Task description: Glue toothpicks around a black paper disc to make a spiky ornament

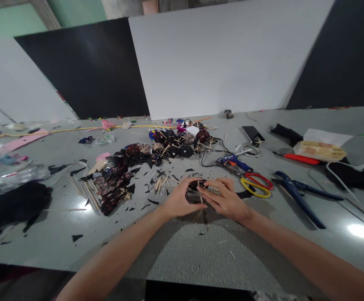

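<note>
My left hand (pixel 182 198) curls around a dark, rounded piece (pixel 193 186), its thumb and fingers wrapped about the sides. Against that same piece, my right hand (pixel 224 196) is closed, pinching a thin pale wooden stick (pixel 200 195). More thin sticks poke out below the fingers. Much of the dark piece is hidden by both hands. Just beyond my left hand lies a small heap of short sticks (pixel 161 183). Scissors (pixel 255 184) with red and yellow handles rest to the right of my right hand, near a blue glue gun (pixel 234 162).
Spiky stick-and-black clusters (pixel 169 146) sit behind the hands. Dark crumpled material (pixel 109 188) and longer sticks (pixel 86 190) are to the left. Dark blue pliers-like cutters (pixel 298 196), a red-handled tool (pixel 301 159) and a phone (pixel 252 133) lie to the right. Black scraps litter the grey table (pixel 182 251).
</note>
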The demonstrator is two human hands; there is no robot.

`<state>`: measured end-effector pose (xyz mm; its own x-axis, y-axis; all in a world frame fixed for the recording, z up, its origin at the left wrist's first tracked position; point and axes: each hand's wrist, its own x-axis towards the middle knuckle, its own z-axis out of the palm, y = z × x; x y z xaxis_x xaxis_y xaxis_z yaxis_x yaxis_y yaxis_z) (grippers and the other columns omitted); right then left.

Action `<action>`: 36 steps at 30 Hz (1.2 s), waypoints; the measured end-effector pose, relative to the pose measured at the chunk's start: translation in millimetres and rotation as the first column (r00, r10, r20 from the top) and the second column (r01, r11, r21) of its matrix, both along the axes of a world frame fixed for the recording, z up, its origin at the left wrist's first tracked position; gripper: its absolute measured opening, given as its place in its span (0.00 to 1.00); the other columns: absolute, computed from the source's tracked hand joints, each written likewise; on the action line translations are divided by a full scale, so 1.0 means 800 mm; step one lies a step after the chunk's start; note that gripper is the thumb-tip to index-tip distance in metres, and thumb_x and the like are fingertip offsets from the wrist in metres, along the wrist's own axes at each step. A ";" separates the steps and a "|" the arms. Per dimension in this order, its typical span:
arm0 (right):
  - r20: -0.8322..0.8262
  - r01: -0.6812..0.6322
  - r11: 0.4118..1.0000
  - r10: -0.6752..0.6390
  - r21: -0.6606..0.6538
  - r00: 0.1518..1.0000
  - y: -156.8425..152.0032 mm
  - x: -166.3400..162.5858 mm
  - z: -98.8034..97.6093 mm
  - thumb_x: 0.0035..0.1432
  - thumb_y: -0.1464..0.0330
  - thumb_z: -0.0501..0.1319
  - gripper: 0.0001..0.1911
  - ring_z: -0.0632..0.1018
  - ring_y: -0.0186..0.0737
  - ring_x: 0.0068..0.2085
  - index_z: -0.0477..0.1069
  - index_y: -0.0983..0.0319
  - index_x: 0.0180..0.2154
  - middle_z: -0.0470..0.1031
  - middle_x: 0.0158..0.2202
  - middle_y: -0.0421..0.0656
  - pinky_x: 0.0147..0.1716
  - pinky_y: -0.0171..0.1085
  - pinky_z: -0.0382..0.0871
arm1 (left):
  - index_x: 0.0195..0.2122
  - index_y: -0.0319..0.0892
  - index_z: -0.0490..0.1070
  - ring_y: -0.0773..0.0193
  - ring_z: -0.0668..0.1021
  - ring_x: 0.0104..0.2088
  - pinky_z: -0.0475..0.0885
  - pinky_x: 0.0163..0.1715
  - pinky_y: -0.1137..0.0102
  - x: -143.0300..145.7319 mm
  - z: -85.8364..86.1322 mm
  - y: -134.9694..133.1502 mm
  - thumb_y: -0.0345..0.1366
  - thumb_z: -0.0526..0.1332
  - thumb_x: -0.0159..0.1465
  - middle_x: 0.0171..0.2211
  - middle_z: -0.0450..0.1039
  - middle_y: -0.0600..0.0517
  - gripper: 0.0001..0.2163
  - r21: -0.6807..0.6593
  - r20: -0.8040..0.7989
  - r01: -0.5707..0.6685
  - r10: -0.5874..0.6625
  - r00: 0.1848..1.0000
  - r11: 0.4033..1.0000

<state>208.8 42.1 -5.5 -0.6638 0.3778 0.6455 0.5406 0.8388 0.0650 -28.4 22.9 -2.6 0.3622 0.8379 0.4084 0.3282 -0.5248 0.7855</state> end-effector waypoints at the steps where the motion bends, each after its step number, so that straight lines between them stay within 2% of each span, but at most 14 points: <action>1: 0.005 0.003 1.000 -0.003 -0.003 1.000 -0.001 0.000 0.001 0.69 0.67 0.62 0.24 0.72 0.52 0.54 0.70 0.53 0.65 0.76 0.54 0.49 0.53 0.52 0.68 | 0.63 0.47 0.63 0.48 0.76 0.60 0.70 0.62 0.53 0.000 0.000 0.000 0.44 0.77 0.55 0.59 0.72 0.43 0.37 0.002 0.001 0.002 -0.002 1.000 1.000; 9: 0.053 0.034 0.998 -0.037 0.060 0.998 -0.008 -0.009 0.009 0.68 0.66 0.63 0.22 0.72 0.51 0.53 0.73 0.56 0.62 0.79 0.52 0.48 0.53 0.50 0.64 | 0.64 0.47 0.62 0.47 0.74 0.61 0.69 0.64 0.50 0.000 -0.005 0.001 0.44 0.76 0.56 0.61 0.71 0.41 0.37 0.006 0.015 0.007 -0.007 1.000 1.000; 17: 0.083 0.025 0.996 -0.032 0.082 0.996 -0.010 -0.016 0.012 0.70 0.67 0.62 0.21 0.73 0.50 0.53 0.73 0.60 0.62 0.80 0.52 0.50 0.53 0.49 0.65 | 0.64 0.46 0.62 0.47 0.74 0.62 0.68 0.64 0.50 0.001 -0.003 0.000 0.44 0.75 0.57 0.62 0.70 0.41 0.37 -0.005 0.009 0.000 0.000 1.000 1.000; 29: 0.167 -0.050 0.995 0.035 0.086 0.985 -0.009 -0.014 0.013 0.72 0.71 0.57 0.17 0.75 0.49 0.55 0.74 0.61 0.59 0.79 0.56 0.49 0.55 0.52 0.67 | 0.64 0.46 0.62 0.44 0.72 0.63 0.66 0.66 0.49 -0.001 -0.002 0.002 0.47 0.79 0.51 0.63 0.68 0.40 0.42 -0.056 0.083 0.063 -0.059 0.995 0.996; 33: 0.105 0.011 0.999 -0.015 0.044 0.994 -0.010 -0.014 0.013 0.72 0.68 0.58 0.19 0.75 0.50 0.52 0.72 0.63 0.62 0.80 0.55 0.51 0.52 0.50 0.68 | 0.66 0.47 0.61 0.46 0.71 0.64 0.68 0.64 0.51 -0.004 0.005 -0.001 0.43 0.71 0.62 0.65 0.66 0.40 0.33 -0.052 0.098 0.104 -0.099 0.990 0.993; 36: 0.103 -0.007 1.000 0.004 0.029 0.995 -0.009 -0.014 0.010 0.72 0.70 0.59 0.22 0.75 0.49 0.54 0.69 0.61 0.65 0.79 0.55 0.50 0.55 0.50 0.68 | 0.66 0.46 0.61 0.48 0.72 0.63 0.70 0.63 0.52 -0.006 0.005 -0.002 0.36 0.64 0.66 0.64 0.67 0.41 0.27 -0.007 0.097 0.116 -0.115 0.989 0.993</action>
